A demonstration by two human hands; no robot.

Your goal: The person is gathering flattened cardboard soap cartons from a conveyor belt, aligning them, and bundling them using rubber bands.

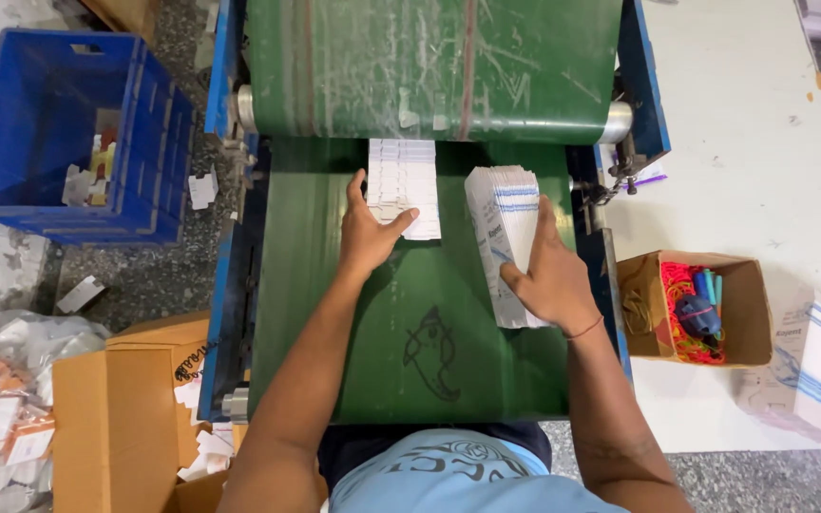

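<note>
Green conveyor belt [334,313]: my right hand [548,275] grips a gathered carton stack [505,223]; my left hand [368,233], fingers spread, presses ungathered shingled cartons [403,180] beside it.

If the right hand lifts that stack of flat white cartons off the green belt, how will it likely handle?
The stack of flat cartons is fanned at its edge, so the loose sheets would probably slide apart unless squeezed. The right hand covers only part, so the far end may sag. Likely light.

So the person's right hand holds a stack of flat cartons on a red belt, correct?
Not quite: the belt is green, not red. The head view shows the right hand holding the stack of flat cartons on it.
</note>
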